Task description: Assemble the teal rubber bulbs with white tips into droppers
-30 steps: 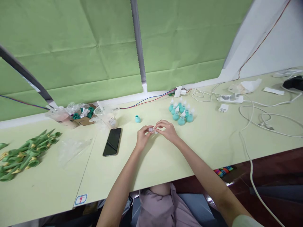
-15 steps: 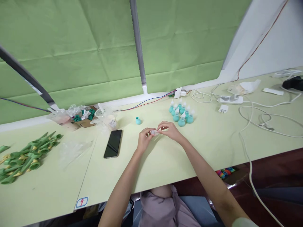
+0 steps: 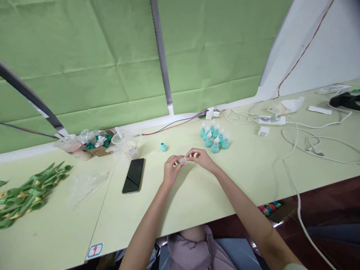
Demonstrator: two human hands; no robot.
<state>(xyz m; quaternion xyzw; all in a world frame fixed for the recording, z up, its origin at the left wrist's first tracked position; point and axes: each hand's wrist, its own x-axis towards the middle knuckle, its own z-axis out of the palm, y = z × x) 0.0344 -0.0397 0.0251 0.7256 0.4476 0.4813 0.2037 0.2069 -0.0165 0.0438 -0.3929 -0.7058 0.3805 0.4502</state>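
Observation:
Between my fingertips, just above the table, is a small whitish translucent piece (image 3: 182,160); it is too small to tell its exact kind. My left hand (image 3: 172,169) is closed on its left side, and my right hand (image 3: 200,158) pinches its right end. Beyond my left hand stands a single teal vase-shaped base (image 3: 163,147) with an open top. Several teal bases with white flame-shaped tips (image 3: 215,144) stand grouped beyond my right hand.
A black phone (image 3: 134,175) lies left of my hands. Farther left are a clear plastic bag (image 3: 86,187), green flower-like pieces (image 3: 36,191), a lidded cup (image 3: 132,149) and an open cardboard box (image 3: 101,150). A power strip (image 3: 270,120) and white cables (image 3: 294,144) occupy the right.
The view has shifted slightly. Both hands remain together at the small whitish piece, with only a slight change in the fingers. The teal bases stay where they were.

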